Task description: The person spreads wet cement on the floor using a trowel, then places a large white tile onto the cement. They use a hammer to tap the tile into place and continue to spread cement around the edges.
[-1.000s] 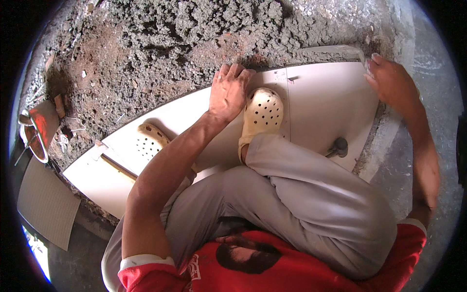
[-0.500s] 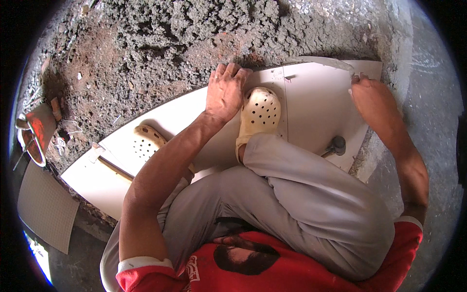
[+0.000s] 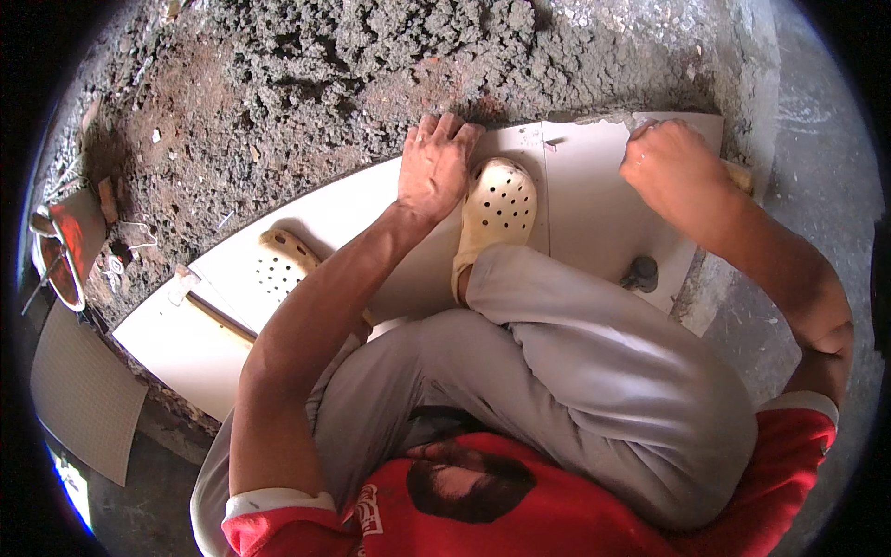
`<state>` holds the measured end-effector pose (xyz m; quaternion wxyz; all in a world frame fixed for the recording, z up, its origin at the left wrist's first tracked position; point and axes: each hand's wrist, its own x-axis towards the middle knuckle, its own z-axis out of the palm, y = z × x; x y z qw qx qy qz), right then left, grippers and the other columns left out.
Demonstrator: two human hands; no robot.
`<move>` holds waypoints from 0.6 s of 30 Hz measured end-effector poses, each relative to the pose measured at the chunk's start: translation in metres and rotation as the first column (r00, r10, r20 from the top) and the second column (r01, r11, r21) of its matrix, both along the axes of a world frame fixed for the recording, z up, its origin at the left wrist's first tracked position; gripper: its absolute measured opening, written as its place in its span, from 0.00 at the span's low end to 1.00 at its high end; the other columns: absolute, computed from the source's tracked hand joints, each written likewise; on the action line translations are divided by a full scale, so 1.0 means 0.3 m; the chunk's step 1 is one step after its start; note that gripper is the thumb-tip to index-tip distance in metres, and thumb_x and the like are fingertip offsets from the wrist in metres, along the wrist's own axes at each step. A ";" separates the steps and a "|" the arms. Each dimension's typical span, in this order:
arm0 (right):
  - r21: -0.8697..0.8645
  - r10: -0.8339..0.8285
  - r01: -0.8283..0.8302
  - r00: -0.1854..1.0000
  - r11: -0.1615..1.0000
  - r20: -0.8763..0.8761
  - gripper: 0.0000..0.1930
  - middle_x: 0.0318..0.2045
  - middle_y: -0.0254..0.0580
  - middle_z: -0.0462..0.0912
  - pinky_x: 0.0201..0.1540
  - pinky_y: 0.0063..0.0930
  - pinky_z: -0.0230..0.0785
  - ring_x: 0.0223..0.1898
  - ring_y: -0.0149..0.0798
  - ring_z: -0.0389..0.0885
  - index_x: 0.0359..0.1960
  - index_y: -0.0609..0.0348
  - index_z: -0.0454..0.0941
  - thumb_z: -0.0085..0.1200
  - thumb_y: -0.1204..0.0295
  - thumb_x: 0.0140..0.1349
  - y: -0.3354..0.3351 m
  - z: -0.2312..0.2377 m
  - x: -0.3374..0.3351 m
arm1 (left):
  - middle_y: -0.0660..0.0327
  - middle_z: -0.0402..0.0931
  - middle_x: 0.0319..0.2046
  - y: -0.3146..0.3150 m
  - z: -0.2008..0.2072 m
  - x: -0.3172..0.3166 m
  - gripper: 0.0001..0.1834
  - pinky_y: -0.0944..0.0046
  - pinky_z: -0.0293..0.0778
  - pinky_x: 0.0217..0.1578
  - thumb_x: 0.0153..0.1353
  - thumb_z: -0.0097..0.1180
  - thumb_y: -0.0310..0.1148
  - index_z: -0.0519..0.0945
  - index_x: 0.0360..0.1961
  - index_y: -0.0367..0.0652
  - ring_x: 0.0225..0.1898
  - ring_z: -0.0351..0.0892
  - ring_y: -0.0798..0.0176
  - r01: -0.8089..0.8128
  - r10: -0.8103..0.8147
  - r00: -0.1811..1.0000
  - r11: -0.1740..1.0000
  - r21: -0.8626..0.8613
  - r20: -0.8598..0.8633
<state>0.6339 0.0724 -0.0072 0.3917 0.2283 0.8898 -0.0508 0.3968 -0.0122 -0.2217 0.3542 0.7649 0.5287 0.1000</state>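
Note:
My left hand [image 3: 436, 162] lies on a white tile [image 3: 408, 251], its fingers stretched over the far edge beside the mortar. A closed right hand [image 3: 673, 167] grips a trowel near the far edge of the neighbouring white tile [image 3: 594, 204]. The thin grey trowel blade [image 3: 608, 119] lies along that edge, pointing left; the fist hides part of the tool. Between the hands a narrow joint runs through the tiles, with a small chip [image 3: 551, 144] near it. My cream clogs, a right one [image 3: 501, 206] and a left one [image 3: 281, 265], rest on the tiles.
Lumpy grey mortar [image 3: 371, 65] spreads beyond the tile edge. A wooden-handled hammer [image 3: 218, 317] lies at the left, and a dark mallet head [image 3: 640, 273] sits at the right. A red and white container [image 3: 74, 246] and a textured panel [image 3: 88, 399] are at far left.
My right hand has moved left along the far tile edge, and less of the trowel blade shows. My left hand has stayed almost in place.

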 end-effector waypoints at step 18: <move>0.046 -0.495 0.497 0.868 0.867 -0.043 0.18 0.50 0.60 0.84 0.58 0.47 0.75 0.52 0.58 0.83 0.48 0.67 0.81 0.56 0.62 0.69 -0.003 -0.056 0.251 | 0.59 0.75 0.51 -0.005 0.031 -0.002 0.26 0.51 0.66 0.60 0.58 0.68 0.40 0.82 0.58 0.51 0.57 0.71 0.52 -0.030 0.033 0.999 0.997 0.065 -0.043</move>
